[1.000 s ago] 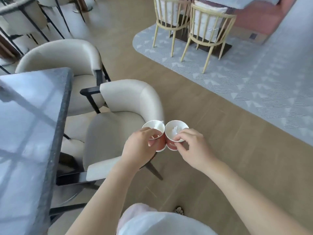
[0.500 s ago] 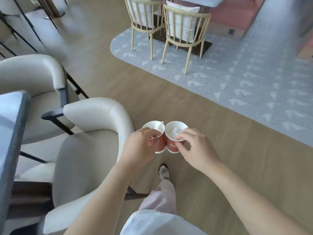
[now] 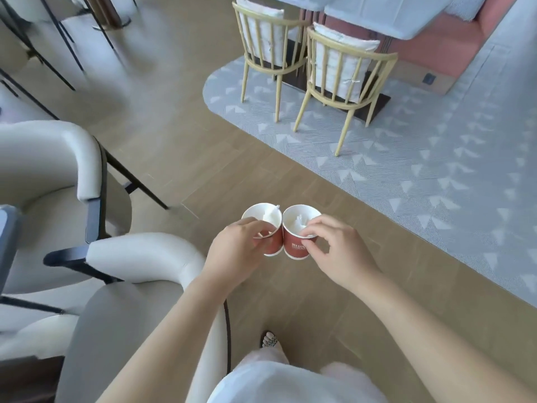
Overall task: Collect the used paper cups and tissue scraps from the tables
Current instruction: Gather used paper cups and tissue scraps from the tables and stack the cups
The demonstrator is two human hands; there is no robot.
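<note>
left hand (image 3: 238,245) grips the left cup (image 3: 275,242), fingers curled round its near wall and over the rim. right hand (image 3: 338,250) pinches the near rim of the right cup (image 3: 295,246) with thumb and forefinger, other fingers loosely curled. both cups red outside, white inside, upright, side by side and touching, held in the air over the wood floor (image 3: 180,146), not on any table. crumpled white tissue (image 3: 269,218) sits in the left cup, one bit poking past its far rim; another tissue wad (image 3: 299,221) in the right cup. cream armchair (image 3: 145,257) near left, under the left forearm; second armchair (image 3: 43,158) beyond it. grey patterned rug (image 3: 406,175) to the right, two wooden chairs (image 3: 340,74) at its far end, by a pale table (image 3: 377,13). sandalled foot (image 3: 268,341) near, bottom centre.
</note>
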